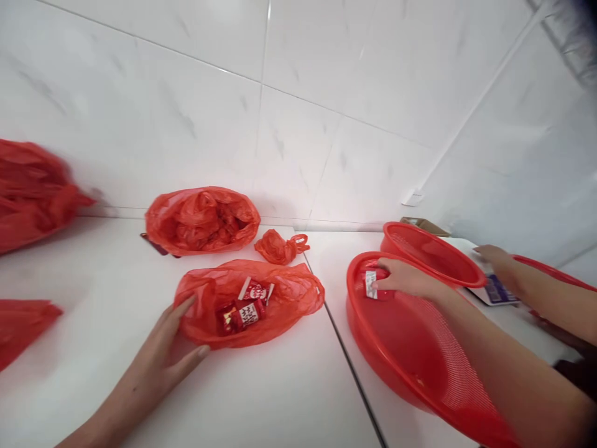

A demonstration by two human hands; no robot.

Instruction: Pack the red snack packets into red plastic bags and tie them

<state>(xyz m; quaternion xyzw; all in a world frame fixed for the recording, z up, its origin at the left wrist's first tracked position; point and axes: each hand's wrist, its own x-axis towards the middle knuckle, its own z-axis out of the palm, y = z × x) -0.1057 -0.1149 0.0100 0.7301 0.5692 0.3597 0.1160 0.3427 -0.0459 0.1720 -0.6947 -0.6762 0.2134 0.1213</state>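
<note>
Smooth white tabletop (280, 398) is taken up by a rigid red plastic basket (405, 336), oval-rimmed, mesh-walled, and a thin, crinkled red film bag (296, 302), mouth spread. Hands well apart: bag is touched at its left edge by the left hand (163, 348), fingers spread; glossy red packet (370, 284), white-labelled, is pinched by the right hand (401, 277) inside the basket's far end. Printed packets (245, 315) are held in the bag.

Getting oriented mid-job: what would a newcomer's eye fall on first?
Probably the open red plastic bag just left of centre, shiny red packets inside, the left hand at its edge. To its right, the right hand holds a white-labelled red packet inside a rounded red plastic basket.
</note>
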